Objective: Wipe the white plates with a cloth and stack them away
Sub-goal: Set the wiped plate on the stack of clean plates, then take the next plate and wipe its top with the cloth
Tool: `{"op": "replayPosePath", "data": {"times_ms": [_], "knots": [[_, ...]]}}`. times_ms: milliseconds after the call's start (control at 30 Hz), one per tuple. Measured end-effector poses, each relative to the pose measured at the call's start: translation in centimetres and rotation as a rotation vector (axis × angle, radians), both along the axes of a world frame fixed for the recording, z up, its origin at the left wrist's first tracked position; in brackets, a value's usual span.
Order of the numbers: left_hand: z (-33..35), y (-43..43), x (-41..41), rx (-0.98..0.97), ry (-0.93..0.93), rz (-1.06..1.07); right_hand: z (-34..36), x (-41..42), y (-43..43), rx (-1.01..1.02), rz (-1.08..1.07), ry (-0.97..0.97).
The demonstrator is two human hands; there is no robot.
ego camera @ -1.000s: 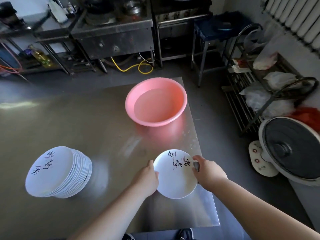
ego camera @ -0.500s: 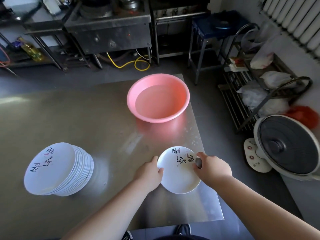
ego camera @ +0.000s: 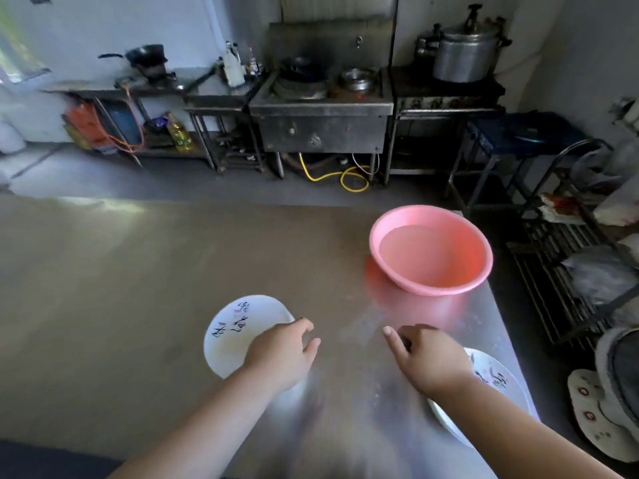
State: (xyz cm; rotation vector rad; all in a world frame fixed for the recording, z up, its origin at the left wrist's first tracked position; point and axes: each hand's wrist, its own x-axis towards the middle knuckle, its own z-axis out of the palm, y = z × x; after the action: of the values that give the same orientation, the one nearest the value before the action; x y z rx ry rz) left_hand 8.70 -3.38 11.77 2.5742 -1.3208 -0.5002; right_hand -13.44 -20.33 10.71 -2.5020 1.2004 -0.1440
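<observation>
Nearest us, our right hand (ego camera: 430, 357) rests over the inner edge of a plate (ego camera: 498, 385) that sits at the tabletop's (ego camera: 138, 288) corner; the fingers are curled around something small and dark, likely the cloth, though we cannot tell for sure, and one finger points inward. That plate is kept close, we judge, because it is the one being wiped. Our left hand (ego camera: 281, 354) lies on the near right rim of the stack (ego camera: 238, 326), fingers loosely spread and not clenched; whether it grips a plate or merely steadies the pile we cannot tell. The stack stands apart from the right hand, probably so that clean and unwiped plates stay separate. The plates are round, shallow, glossy white, with dark brushed characters and small red marks. The tabletop between our hands is bare, smooth steel with a dull sheen and faint smears. Beyond the right hand sits a pink basin (ego camera: 430, 250), round, thin-walled plastic, apparently holding water, within reach for wetting the cloth.
</observation>
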Motion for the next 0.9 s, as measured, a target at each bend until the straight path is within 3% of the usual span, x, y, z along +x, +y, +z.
{"op": "replayPosePath", "data": {"times_ms": [400,600,733,900], "knots": [[-2.1,11.1,13.1,0.044,-0.076,0.246,-1.6,17.1,9.1,0.139,0.134,0.166],[-3.4,11.0,14.1,0.061,-0.04,0.209,-2.5,18.9,10.5,0.146,0.029,0.2],[-4.5,10.8,14.3,-0.036,0.096,0.255,-2.3,19.0,10.9,0.172,-0.018,0.194],[-4.1,10.7,14.4,-0.186,0.167,0.259,-1.0,18.0,11.1,0.308,-0.132,0.03]]}}
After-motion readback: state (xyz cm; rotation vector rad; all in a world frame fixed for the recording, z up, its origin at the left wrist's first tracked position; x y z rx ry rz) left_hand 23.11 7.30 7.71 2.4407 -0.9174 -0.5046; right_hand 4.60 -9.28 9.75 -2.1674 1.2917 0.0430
